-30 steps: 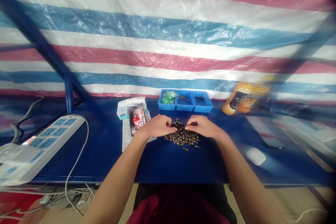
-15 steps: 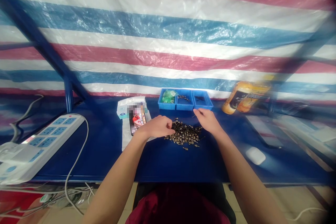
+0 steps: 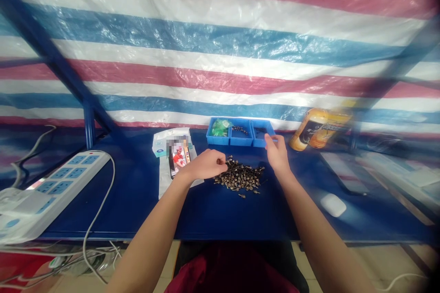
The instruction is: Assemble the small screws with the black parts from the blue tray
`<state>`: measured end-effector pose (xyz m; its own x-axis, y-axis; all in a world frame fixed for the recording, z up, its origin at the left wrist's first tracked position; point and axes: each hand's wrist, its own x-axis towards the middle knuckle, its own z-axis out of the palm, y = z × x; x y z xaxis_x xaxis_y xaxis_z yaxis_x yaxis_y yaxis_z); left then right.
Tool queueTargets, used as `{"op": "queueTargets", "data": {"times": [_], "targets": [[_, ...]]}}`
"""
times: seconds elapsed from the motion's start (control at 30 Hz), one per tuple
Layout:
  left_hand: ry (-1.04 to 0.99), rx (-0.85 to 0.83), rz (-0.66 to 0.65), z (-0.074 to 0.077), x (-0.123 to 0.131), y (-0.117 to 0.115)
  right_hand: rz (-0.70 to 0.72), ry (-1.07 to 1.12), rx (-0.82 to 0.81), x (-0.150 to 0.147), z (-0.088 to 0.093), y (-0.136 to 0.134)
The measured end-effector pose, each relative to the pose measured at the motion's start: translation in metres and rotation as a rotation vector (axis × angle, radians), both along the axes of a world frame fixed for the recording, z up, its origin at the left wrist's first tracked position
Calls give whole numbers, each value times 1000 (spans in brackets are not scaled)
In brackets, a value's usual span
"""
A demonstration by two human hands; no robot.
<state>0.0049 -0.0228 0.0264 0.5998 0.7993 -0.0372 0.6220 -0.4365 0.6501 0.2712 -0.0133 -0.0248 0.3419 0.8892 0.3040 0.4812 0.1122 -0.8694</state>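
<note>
A heap of small dark screws (image 3: 240, 177) lies on the blue table (image 3: 220, 213). My left hand (image 3: 205, 164) rests at the heap's left edge, fingers curled in a pinch; what they hold is too small to see. My right hand (image 3: 277, 154) is raised behind the heap, its fingertips pinched at the front rim of the right one of three blue bins (image 3: 241, 132). Whether it holds a screw is not visible. The left bin holds green bits, the middle one a few screws.
A phone (image 3: 179, 159) lies on white paper left of the heap, with a white box behind it. A white power strip (image 3: 51, 190) and cables sit far left. An orange bottle (image 3: 318, 128) lies at back right, and a white earbud case (image 3: 333, 204) sits on the right.
My right hand has left the screw heap and moved back and to the right, up to the right blue bin. My left hand has stayed at the heap's left edge.
</note>
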Motion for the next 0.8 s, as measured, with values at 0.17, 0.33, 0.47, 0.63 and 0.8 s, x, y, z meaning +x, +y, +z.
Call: {"op": "queueTargets", "data": {"times": [0.17, 0.33, 0.47, 0.63, 0.8], "targets": [[-149, 191, 88, 3, 10, -2, 84, 11, -35, -11, 8, -5], [-217, 317, 120, -7, 26, -5, 543, -125, 42, -34, 20, -22], [-184, 360, 136, -15, 36, -9, 649, -258, 57, -45, 25, -30], [-127, 399, 160, -18, 37, -9, 666, -250, 62, -48, 22, -29], [-98, 436, 153, -20, 35, -9, 597, -217, 82, -47, 15, -25]]}}
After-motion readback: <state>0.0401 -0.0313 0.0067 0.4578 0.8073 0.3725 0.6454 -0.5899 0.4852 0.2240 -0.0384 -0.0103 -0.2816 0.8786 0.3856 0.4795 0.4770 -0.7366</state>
